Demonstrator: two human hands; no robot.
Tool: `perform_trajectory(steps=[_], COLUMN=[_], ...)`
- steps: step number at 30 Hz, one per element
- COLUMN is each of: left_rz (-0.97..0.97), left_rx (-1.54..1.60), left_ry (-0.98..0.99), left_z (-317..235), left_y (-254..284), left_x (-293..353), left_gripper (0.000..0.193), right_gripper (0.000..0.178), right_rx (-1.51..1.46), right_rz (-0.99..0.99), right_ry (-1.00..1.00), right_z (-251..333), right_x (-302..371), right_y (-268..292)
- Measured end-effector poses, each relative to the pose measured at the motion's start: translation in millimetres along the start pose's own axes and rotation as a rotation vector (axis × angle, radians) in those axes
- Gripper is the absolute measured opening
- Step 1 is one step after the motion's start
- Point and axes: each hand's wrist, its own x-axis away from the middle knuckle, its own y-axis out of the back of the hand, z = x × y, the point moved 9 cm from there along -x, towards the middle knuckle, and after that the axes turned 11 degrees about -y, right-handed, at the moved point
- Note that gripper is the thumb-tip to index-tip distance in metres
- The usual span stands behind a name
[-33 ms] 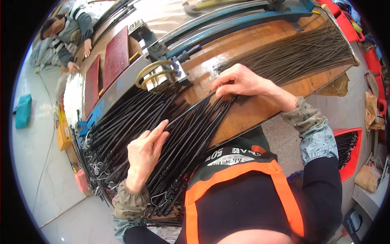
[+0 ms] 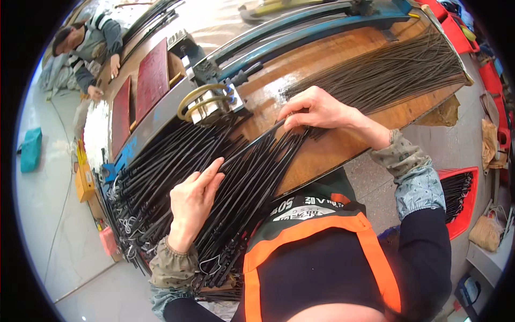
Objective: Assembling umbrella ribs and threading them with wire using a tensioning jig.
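Observation:
A slim black rod (image 2: 252, 145) spans the gap between my hands, slanting up from left to right. My left hand (image 2: 192, 203) pinches its lower end with the index finger stretched along it. At the upper end, my right hand (image 2: 315, 110) grips the rod between thumb and bent fingers. Beneath the rod lies a thick spread of black rods (image 2: 166, 161), several with fittings and white cords at their near ends. Just beyond my hands stands a metal machine head (image 2: 212, 111) with looped yellowish hoses.
Thin brownish rods (image 2: 386, 72) cover the right of the wooden bench (image 2: 306, 163). A blue rail (image 2: 289, 45) runs along the back. Two dark red boards (image 2: 153, 80) lie at far left, near another person's hands (image 2: 115, 65). A red bin (image 2: 464, 204) of dark rods stands at right.
My hands and the rod stay almost in place, with only a very slight shift. The other person's lower hand has moved slightly.

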Motion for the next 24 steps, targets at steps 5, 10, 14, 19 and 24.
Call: perform_trajectory(steps=[5, 10, 14, 19, 24], left_rz=[-0.016, 0.082, 0.092, -0.017, 0.081], left_rx=[0.045, -0.013, 0.09, -0.096, -0.258], left_ry=[-0.079, -0.18, -0.236, -0.32, -0.42], left_z=[-17.3, -27.5, -34.2, -58.3, -69.2], left_y=[-4.2, -10.8, -18.4, 29.2, 21.9], left_x=[-30.1, -42.0, -68.0, -135.3, -189.0], left_gripper=[0.034, 0.028, 0.02, 0.027, 0.037], right_gripper=[0.019, 0.05, 0.07, 0.052, 0.044], right_rx=[-0.048, 0.432, 0.374, 0.506, 0.662], right_rz=[-0.156, -0.265, -0.288, -0.77, -0.664], right_ry=[0.018, 0.256, 0.314, 0.03, 0.204], right_z=[8.2, 25.1, 32.1, -54.3, -20.6], right_x=[29.0, 47.1, 40.5, 74.7, 55.2], right_y=[29.6, 16.1, 20.1, 157.6, 194.6])
